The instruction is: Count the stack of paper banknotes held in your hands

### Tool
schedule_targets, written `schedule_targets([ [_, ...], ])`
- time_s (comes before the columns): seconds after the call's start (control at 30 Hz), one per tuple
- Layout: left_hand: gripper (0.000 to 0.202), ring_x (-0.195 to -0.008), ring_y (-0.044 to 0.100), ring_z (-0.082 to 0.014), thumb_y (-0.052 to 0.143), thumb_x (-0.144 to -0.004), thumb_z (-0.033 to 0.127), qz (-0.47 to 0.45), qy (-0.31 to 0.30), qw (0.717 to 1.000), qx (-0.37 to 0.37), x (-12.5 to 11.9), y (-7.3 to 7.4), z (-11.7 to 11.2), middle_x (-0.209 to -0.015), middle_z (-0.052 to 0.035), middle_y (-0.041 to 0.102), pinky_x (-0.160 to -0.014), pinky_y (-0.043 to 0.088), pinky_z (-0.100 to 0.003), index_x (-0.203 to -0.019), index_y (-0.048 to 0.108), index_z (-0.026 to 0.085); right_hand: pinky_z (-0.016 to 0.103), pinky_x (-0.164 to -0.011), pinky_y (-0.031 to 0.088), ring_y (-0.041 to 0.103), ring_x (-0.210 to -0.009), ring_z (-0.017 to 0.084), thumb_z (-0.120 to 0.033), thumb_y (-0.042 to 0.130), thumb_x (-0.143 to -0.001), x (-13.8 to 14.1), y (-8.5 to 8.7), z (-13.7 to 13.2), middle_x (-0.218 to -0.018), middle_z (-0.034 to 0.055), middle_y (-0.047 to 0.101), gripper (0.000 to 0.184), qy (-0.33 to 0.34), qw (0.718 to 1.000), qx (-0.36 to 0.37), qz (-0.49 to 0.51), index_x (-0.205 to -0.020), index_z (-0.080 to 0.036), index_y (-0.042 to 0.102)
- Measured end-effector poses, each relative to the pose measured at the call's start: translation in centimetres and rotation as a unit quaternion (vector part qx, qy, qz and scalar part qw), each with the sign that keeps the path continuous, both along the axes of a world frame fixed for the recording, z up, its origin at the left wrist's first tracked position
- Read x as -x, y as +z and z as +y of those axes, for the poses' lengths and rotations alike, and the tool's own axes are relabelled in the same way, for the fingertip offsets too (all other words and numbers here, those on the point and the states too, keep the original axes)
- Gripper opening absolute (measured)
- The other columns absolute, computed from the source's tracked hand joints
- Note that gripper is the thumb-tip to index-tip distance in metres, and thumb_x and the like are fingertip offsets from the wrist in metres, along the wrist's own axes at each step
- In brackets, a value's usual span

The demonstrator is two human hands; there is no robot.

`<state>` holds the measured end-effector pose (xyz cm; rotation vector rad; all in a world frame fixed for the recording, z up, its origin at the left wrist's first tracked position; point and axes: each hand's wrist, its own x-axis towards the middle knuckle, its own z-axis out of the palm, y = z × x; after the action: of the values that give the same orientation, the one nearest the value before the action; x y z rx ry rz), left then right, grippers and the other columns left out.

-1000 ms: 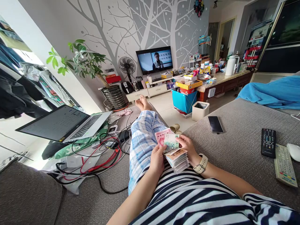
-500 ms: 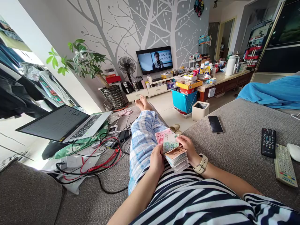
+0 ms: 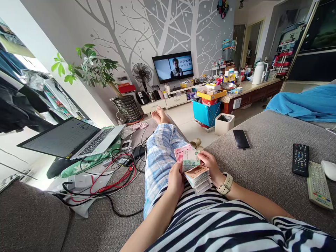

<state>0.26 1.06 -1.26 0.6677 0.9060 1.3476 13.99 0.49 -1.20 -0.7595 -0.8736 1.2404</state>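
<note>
Above my lap, both hands are closed on paper money. My left hand [image 3: 175, 179] grips the left side of the banknotes, its thumb lying on their near face. A pink 100 banknote [image 3: 181, 151] shows at the back, and a green 50 banknote [image 3: 191, 160] stands in front of it. My right hand [image 3: 208, 162], with a pale watch [image 3: 225, 184] on its wrist, pinches the green note's upper right edge. A thick folded stack of banknotes [image 3: 198, 178], orange-brown on top, hangs between the hands toward my striped shirt. Which fingers bear the stack is hidden.
Left of my legs, an open laptop [image 3: 97, 140] lies near tangled cables [image 3: 118, 185]. On the sofa [image 3: 267, 164] to the right are a phone [image 3: 241, 139], a black remote [image 3: 300, 160], a pale remote [image 3: 319, 185] and a white mouse [image 3: 328, 170]. A bin [image 3: 224, 125] stands beyond.
Both hands and the banknotes stay almost where they were. The green note is tilted slightly differently, and the television picture has shifted a little.
</note>
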Motion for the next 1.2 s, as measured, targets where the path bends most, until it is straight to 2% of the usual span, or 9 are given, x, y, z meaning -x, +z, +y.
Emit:
schedule_targets([
  [0.33,0.018,-0.067,0.057,-0.0146,0.068,-0.066,0.029,-0.003,-0.006,1.000,0.009,0.12,-0.37,0.28,-0.074,-0.0010,0.067,-0.064,0.046,-0.026,-0.076,0.066,0.015,0.024,-0.050,0.028,0.036,-0.052,0.010,-0.040,0.065,-0.076,-0.10,-0.34,0.22,-0.057,-0.0046,0.042,0.027,-0.001,1.000,-0.001,-0.011,-0.065,-0.018,0.053],
  [0.67,0.015,-0.064,0.055,-0.0142,0.067,-0.066,0.028,0.004,0.001,1.000,0.009,0.05,-0.13,0.23,-0.069,-0.0006,0.064,-0.062,0.045,-0.026,-0.073,0.063,0.015,0.025,-0.051,0.029,0.037,-0.051,0.010,-0.041,0.066,-0.074,-0.02,-0.31,0.30,-0.057,-0.0043,0.043,0.028,-0.002,1.000,0.000,-0.008,-0.064,-0.019,0.053],
  [0.87,0.015,-0.054,0.047,-0.0110,0.066,-0.068,0.027,0.021,0.014,1.000,-0.011,0.03,0.01,0.11,-0.056,0.0031,0.054,-0.055,0.040,-0.024,-0.061,0.057,0.017,0.025,-0.052,0.031,0.038,-0.053,0.011,-0.041,0.066,-0.074,-0.03,-0.12,0.18,-0.058,-0.0041,0.046,0.027,-0.001,1.000,0.001,-0.002,-0.066,-0.019,0.054],
  [1.2,0.018,-0.052,0.045,-0.0098,0.068,-0.065,0.029,0.007,0.009,1.000,-0.012,0.02,0.21,0.04,-0.056,0.0038,0.052,-0.053,0.039,-0.023,-0.062,0.056,0.016,0.025,-0.051,0.029,0.037,-0.052,0.010,-0.041,0.067,-0.074,0.02,-0.03,0.13,-0.057,-0.0044,0.043,0.027,-0.009,1.000,-0.003,-0.005,-0.066,-0.018,0.054],
])
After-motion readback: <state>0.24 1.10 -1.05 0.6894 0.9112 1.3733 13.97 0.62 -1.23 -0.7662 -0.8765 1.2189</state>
